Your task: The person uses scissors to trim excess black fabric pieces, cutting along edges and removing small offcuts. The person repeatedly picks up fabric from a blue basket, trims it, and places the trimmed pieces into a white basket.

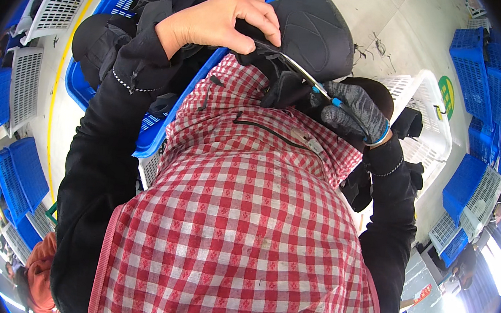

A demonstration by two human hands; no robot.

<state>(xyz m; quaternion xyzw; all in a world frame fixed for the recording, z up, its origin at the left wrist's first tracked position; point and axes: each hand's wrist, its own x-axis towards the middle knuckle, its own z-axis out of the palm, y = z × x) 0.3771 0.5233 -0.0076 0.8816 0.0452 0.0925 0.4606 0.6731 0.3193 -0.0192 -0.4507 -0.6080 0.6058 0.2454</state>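
Bare, my left hand (217,23) pinches the edge of a black moulded fabric piece (313,35) between thumb and fingers. The piece has raised curved lines and lies over my lap. My right hand (357,113), in a grey knit glove, is closed around slim metal scissors (301,70) with blue wrapping near the handles. Their blades point up and left, with the tips at the piece's edge close to my left fingertips. Whether the blades are apart cannot be made out. Loose black fabric (289,89) hangs below the blades.
A blue basket (194,89) full of black pieces stands at my left. On my right is a white basket (435,122) with black pieces about it. Black scraps (380,45) lie on the floor. Stacked blue crates (472,71) stand far right, more crates (20,163) far left.
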